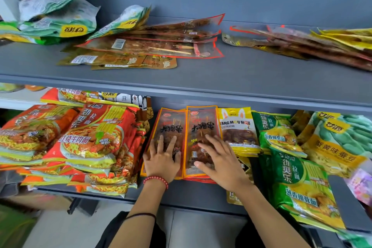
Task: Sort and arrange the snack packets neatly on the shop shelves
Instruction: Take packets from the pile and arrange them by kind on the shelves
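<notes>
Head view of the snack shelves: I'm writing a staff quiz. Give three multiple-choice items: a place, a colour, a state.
1. Where do the two orange-edged skewer packets lie?
A) upper shelf
B) lower shelf, right of the red noodle packs
C) floor

2. What colour is the bead bracelet on the left wrist?
A) red
B) blue
C) white

3. How do the left hand and right hand lie?
A) flat and open on the packets
B) in fists
C) holding a box

Answers: B, they lie beside the noodles; A, the beads are red; A, each hand presses one packet.
</notes>
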